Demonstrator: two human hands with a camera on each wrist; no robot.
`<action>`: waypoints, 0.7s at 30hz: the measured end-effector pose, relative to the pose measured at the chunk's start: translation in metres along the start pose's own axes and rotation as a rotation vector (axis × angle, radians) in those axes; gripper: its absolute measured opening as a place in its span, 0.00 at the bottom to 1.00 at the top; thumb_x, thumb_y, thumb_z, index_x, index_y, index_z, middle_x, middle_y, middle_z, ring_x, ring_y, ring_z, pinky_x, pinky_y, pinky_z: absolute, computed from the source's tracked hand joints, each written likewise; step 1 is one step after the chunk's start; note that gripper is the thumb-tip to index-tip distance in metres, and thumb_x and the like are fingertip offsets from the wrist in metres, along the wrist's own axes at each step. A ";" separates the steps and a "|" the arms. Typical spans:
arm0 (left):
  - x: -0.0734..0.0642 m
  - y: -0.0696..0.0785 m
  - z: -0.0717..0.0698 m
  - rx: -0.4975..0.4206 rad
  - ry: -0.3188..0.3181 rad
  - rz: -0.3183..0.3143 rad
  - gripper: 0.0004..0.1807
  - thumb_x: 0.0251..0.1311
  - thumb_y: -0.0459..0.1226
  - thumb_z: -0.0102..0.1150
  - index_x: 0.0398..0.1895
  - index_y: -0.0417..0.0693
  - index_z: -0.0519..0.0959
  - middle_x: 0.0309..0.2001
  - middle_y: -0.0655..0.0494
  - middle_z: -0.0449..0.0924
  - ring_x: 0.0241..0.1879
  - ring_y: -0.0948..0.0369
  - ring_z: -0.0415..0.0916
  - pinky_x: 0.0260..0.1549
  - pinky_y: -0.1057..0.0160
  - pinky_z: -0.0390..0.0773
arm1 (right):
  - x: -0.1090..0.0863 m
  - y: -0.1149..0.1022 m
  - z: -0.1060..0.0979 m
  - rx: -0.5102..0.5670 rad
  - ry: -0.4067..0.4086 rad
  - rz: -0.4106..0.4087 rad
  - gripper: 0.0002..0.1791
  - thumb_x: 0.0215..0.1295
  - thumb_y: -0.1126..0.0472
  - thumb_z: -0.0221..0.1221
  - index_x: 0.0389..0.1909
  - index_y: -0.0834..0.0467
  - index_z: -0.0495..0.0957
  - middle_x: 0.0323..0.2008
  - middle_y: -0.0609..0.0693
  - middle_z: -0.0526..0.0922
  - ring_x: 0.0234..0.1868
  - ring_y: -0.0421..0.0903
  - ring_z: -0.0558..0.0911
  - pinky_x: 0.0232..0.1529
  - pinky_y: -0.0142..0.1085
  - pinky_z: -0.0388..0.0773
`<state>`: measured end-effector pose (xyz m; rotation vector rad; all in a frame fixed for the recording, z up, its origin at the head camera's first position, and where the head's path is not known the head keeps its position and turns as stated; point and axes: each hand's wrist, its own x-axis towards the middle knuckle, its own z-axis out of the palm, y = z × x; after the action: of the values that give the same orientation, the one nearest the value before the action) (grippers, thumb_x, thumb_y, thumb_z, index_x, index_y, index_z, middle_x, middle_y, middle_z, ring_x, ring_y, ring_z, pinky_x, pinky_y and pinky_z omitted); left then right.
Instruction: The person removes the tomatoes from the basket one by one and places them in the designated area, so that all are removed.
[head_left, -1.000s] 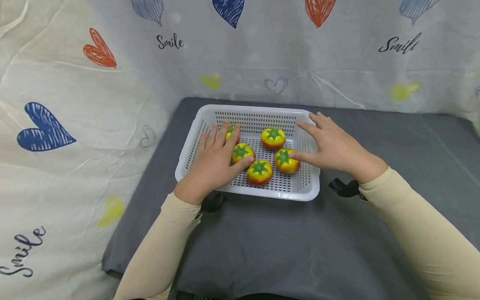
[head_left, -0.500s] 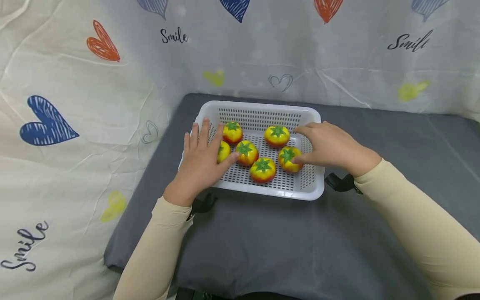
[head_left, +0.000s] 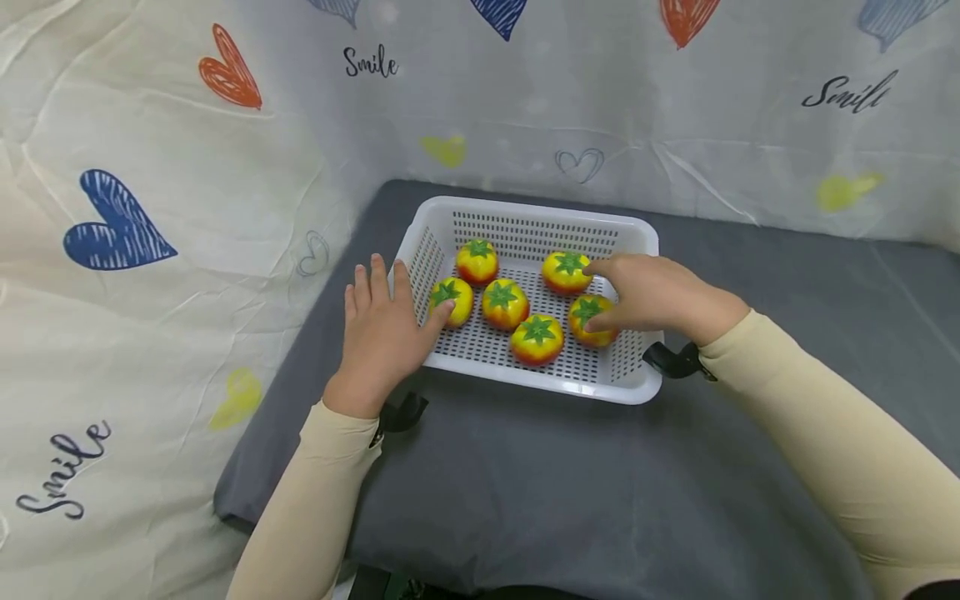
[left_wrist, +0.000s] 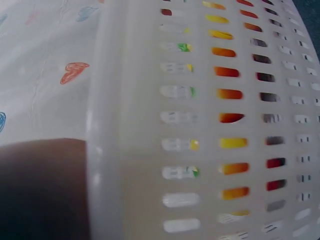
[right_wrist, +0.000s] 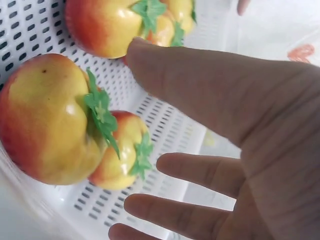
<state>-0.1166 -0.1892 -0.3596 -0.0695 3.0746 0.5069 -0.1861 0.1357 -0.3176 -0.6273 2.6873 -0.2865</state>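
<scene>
Several round yellow-and-red fruits, tomato-like with green star-shaped tops, sit apart in a white perforated plastic basket (head_left: 542,387). At the basket's left end is my left hand (head_left: 381,337), its fingers straight and its thumb beside the leftmost fruit (head_left: 459,307); whether they touch is unclear. Through slots in the basket wall (left_wrist: 145,125), the left wrist view shows bits of fruit. My right hand (head_left: 660,296) hovers over the right end, near the back right fruit (head_left: 564,273) and the front right fruit (head_left: 600,333). Its fingers (right_wrist: 200,172) are spread and hold nothing in the right wrist view.
The basket stands on a dark grey cloth-covered table (head_left: 570,475), toward its back left part. A pale curtain (head_left: 600,92) printed with hearts and "Smile" hangs behind and to the left. Black straps (head_left: 671,360) circle both wrists.
My left hand has moved left from above the fruits to the basket's left end, uncovering fruits there. My right hand has shifted inward over the right-hand fruits. The head view has turned slightly.
</scene>
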 end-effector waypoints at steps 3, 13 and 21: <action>0.000 -0.002 0.002 -0.024 0.003 -0.025 0.54 0.72 0.62 0.50 0.84 0.33 0.46 0.84 0.31 0.37 0.82 0.33 0.32 0.77 0.34 0.38 | 0.004 -0.002 0.003 -0.008 -0.021 -0.002 0.44 0.55 0.47 0.77 0.72 0.59 0.75 0.68 0.62 0.78 0.64 0.62 0.78 0.64 0.64 0.72; 0.000 -0.005 0.007 -0.052 0.015 -0.037 0.52 0.74 0.60 0.49 0.83 0.31 0.47 0.83 0.31 0.43 0.77 0.31 0.54 0.71 0.32 0.60 | 0.018 -0.009 0.009 -0.038 -0.106 -0.004 0.46 0.51 0.50 0.79 0.72 0.60 0.75 0.67 0.64 0.78 0.63 0.63 0.77 0.64 0.65 0.70; 0.001 -0.006 0.009 -0.042 -0.001 -0.062 0.49 0.75 0.58 0.46 0.84 0.34 0.46 0.83 0.33 0.44 0.70 0.32 0.66 0.56 0.31 0.76 | 0.026 -0.012 0.015 -0.072 -0.159 -0.028 0.44 0.52 0.57 0.79 0.71 0.61 0.75 0.65 0.63 0.80 0.60 0.61 0.79 0.63 0.62 0.74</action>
<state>-0.1168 -0.1918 -0.3699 -0.1656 3.0501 0.5680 -0.1975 0.1117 -0.3354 -0.6794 2.5473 -0.1412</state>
